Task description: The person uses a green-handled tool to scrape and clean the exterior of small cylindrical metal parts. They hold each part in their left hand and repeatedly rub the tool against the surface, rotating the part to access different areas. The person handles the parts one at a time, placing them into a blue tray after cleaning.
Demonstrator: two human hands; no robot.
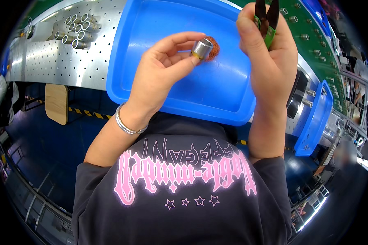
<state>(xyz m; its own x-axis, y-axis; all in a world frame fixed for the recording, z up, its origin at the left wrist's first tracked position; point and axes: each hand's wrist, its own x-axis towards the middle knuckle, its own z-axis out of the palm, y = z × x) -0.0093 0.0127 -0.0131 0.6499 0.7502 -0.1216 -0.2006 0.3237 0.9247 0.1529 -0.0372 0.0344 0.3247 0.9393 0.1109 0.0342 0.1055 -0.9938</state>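
My left hand pinches a short silvery metal sleeve between thumb and fingers, its open end tilted upward. A yellowish band shows at the sleeve's lower end. Just behind it is a tangle of fine copper-coloured strands; I cannot tell whether they touch. Below both is a blue plastic tray. Up at the tray's right side, my right hand is closed around a plier-like hand tool in black and green. The top of that tool is cut off by the picture's edge.
Several metal sleeves stand grouped on the perforated metal table at left. More metal pieces lie on a green surface at right. A second blue tray is farther right. A wooden stool seat is at lower left.
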